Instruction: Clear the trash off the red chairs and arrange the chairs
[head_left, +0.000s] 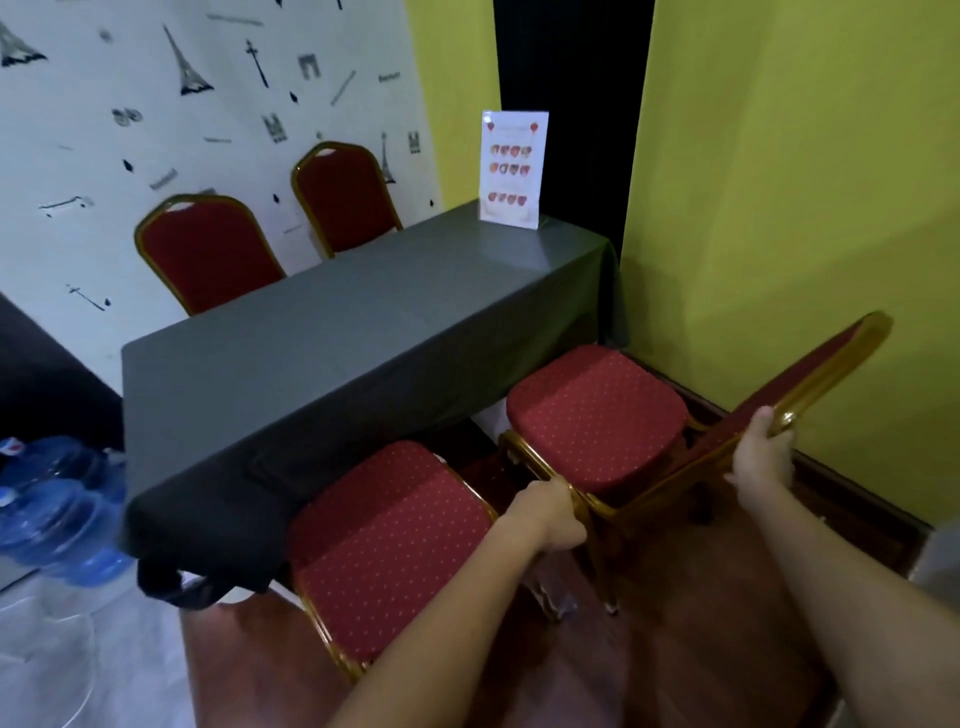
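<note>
The left hand (550, 517) grips the gold seat frame of the tilted red chair (597, 415), its seat just beyond the knuckles. The right hand (763, 452) clasps that chair's backrest edge. A second red chair (384, 545) sits just left of the left hand.

Blue water bottles (57, 519) blurred, cut off at left edge.

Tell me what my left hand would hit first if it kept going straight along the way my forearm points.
The left hand already grips the gold frame of the tilted red chair. Past that, probably its seat cushion, then the grey-clothed table; depth is unclear.
</note>
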